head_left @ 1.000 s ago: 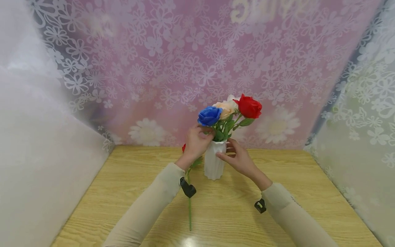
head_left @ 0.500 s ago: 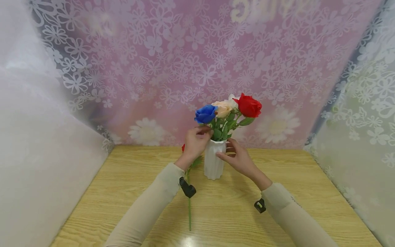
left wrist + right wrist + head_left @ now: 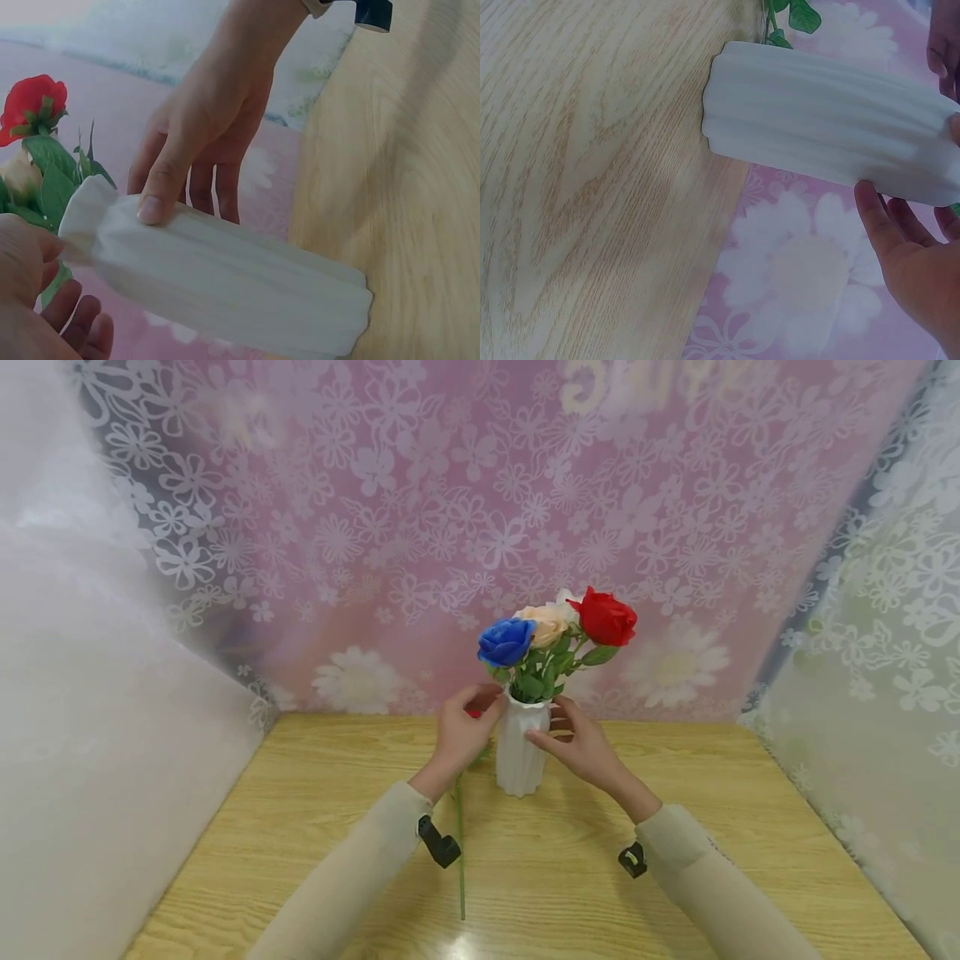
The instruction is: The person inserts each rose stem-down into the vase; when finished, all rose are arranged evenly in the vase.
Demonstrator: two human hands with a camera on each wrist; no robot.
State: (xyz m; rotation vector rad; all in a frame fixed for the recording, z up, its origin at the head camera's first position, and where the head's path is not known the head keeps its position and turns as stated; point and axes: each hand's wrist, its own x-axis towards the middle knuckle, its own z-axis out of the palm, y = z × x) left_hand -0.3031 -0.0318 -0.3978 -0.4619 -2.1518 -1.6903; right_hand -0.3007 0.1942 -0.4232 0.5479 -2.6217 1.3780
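A white fluted vase (image 3: 519,756) stands upright on the table, holding a blue rose (image 3: 506,642), a peach rose (image 3: 545,625), a partly hidden white flower (image 3: 567,604) and a red rose (image 3: 607,617). My right hand (image 3: 588,752) holds the vase near its top, thumb in front and fingers round the far side. At the left of the rim is my left hand (image 3: 462,737); its thumb touches the rim in the left wrist view, the other fingers loosely bent and gripping nothing visible. Beneath that arm lies another rose, its green stem (image 3: 461,860) showing and its red bloom mostly covered.
The wooden table (image 3: 360,760) reaches back to a pink flower-patterned backdrop (image 3: 450,527). Pale sheets (image 3: 90,693) stand along both sides. A black wrist device (image 3: 438,843) sits on the left cuff, another black device (image 3: 632,860) on the right.
My left hand has let go of the blue rose below its bloom and moved down to the vase rim. The blue rose shifted left, then slightly back. My right hand stays on the vase.
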